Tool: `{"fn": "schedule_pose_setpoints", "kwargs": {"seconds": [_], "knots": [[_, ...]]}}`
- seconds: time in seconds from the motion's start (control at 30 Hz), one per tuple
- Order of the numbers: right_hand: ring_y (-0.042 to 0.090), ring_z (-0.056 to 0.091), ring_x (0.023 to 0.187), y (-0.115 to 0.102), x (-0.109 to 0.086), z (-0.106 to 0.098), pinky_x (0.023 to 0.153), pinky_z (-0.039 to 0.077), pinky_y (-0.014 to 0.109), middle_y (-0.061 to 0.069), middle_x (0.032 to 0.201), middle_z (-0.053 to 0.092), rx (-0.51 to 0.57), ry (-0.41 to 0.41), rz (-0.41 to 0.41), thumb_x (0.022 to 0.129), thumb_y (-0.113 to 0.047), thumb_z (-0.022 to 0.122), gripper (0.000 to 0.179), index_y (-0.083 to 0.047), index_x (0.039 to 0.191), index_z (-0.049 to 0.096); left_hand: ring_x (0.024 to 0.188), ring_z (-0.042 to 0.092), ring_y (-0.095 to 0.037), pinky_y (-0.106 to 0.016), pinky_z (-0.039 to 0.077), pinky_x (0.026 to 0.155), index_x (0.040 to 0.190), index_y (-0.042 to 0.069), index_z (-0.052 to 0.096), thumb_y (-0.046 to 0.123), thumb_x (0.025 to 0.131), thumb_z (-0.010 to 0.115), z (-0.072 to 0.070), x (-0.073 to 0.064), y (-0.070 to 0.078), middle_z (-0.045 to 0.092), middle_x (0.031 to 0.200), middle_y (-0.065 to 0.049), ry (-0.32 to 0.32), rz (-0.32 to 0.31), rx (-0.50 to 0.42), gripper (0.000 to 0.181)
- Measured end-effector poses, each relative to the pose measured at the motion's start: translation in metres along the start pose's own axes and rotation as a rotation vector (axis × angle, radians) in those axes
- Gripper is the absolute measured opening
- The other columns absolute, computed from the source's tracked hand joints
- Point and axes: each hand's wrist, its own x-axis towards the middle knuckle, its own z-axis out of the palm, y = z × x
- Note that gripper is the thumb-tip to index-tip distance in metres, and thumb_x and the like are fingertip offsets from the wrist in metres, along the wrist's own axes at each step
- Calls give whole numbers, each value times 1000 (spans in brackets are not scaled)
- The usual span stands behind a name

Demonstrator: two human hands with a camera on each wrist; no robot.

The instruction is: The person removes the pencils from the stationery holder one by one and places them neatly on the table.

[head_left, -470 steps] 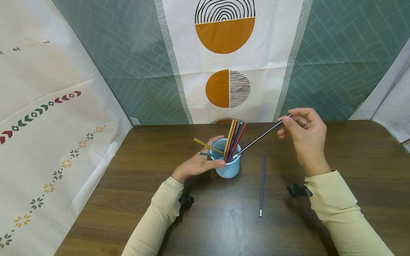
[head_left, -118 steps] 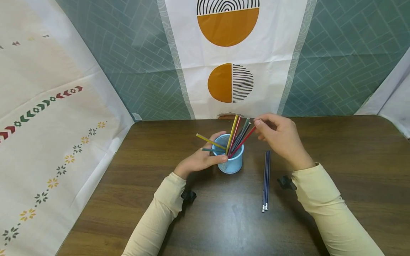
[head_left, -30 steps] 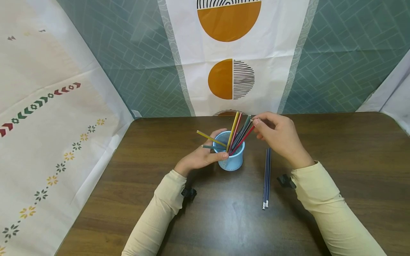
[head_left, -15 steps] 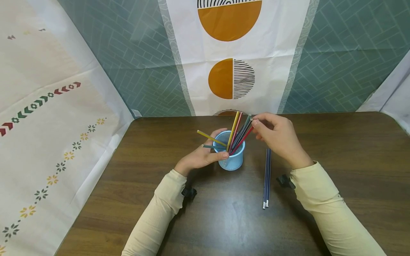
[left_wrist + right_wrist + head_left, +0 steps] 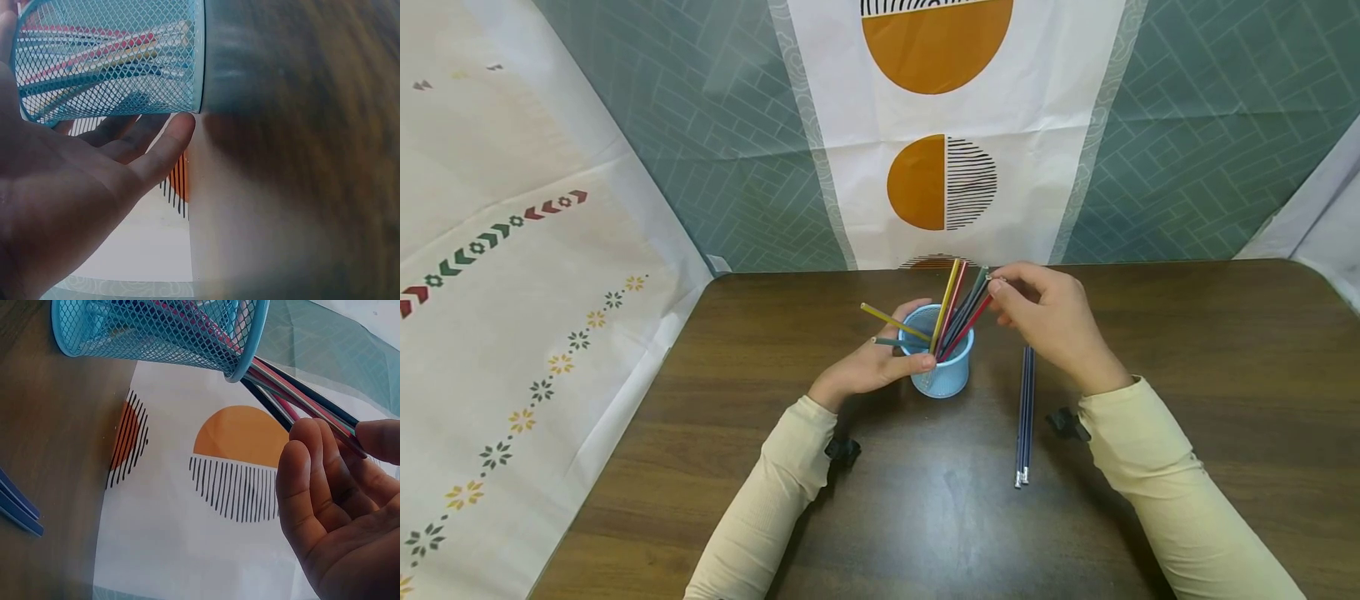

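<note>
A light-blue mesh pencil cup [image 5: 942, 379] stands on the table with several pencils leaning in it. My left hand [image 5: 872, 365] holds the cup, thumb at the near rim and fingers behind. In the left wrist view, the fingers of that hand [image 5: 94, 159] curve along the mesh wall. My right hand [image 5: 1051, 321] pinches the upper end of a red pencil [image 5: 970, 323] that still leans in the cup. Dark pencils [image 5: 306, 394] lie close against it by the thumb in the right wrist view. Two dark-blue pencils [image 5: 1025, 417] lie side by side, right of the cup.
The brown wooden table [image 5: 925, 517] has its back edge just beyond the cup, against a green and white patterned cloth [image 5: 1030, 92]. A yellow pencil [image 5: 891, 319] and a green pencil [image 5: 895, 342] jut out leftward over the left hand.
A second dark-blue pencil, held by my right hand at first, now lies beside the first on the table. My right hand has moved to the red pencil and lately shifted slightly left.
</note>
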Motion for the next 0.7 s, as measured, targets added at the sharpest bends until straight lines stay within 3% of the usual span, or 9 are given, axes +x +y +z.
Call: {"fn": "schedule_pose_setpoints", "kwargs": {"seconds": [0.7], "knots": [[18, 68, 69, 3, 2, -6, 65, 55, 23, 15, 90, 71, -2, 5, -7, 102, -23, 63, 27, 0, 114, 71, 125, 50, -28, -41, 45, 103, 157, 20, 13, 62, 89, 69, 0, -1, 2, 42, 145, -13, 1, -2, 11, 97]]}}
